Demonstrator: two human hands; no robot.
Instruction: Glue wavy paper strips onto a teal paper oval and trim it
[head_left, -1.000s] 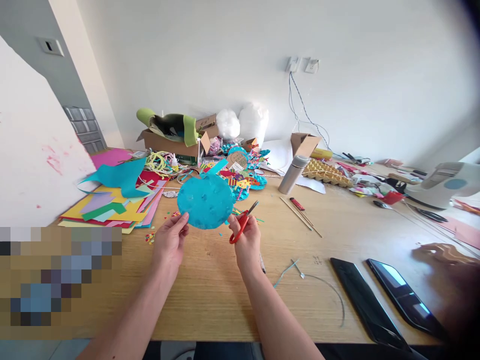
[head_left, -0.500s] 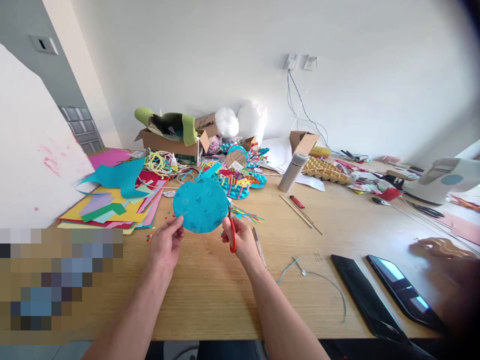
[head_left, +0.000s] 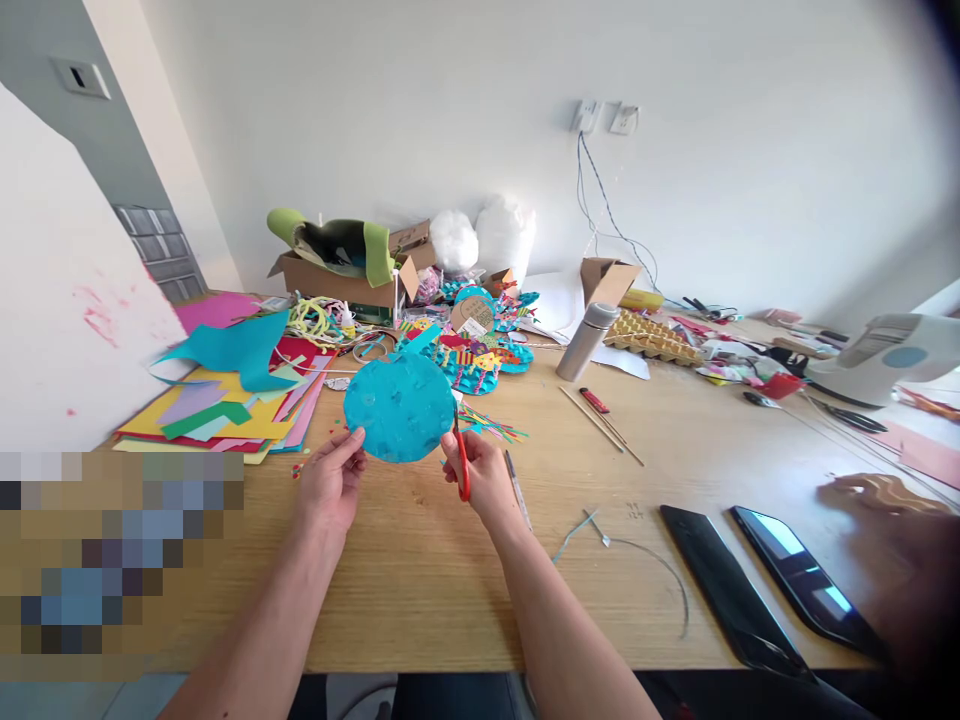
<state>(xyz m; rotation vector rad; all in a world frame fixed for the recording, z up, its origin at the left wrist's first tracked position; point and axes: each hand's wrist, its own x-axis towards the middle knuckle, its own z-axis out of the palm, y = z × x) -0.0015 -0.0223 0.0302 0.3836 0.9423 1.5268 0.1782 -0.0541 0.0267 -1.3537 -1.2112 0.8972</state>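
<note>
A round blue paper piece (head_left: 399,408) with a bumpy-looking surface is held up above the table, a narrow strip sticking up from its top. My left hand (head_left: 335,468) pinches its lower left edge between thumb and fingers. At the right edge, red-handled scissors (head_left: 463,468) point upward alongside the paper. My right hand (head_left: 477,470) is closed on the scissors, and its thumb lies close to the paper's edge. Whether the blades are apart is too small to tell. Behind the paper lie colourful decorated blue paper crafts (head_left: 480,365).
Stacked coloured paper (head_left: 247,425) lies at the left. A grey bottle (head_left: 589,343), wooden sticks (head_left: 600,422) and a pen (head_left: 517,490) are on the right. Nearer me are a black phone-like device (head_left: 795,570) and a dark flat case (head_left: 727,580). A cardboard box (head_left: 337,285) stands behind.
The whole view has shifted very slightly. Both hands, the blue paper and the scissors keep nearly the same places relative to each other.
</note>
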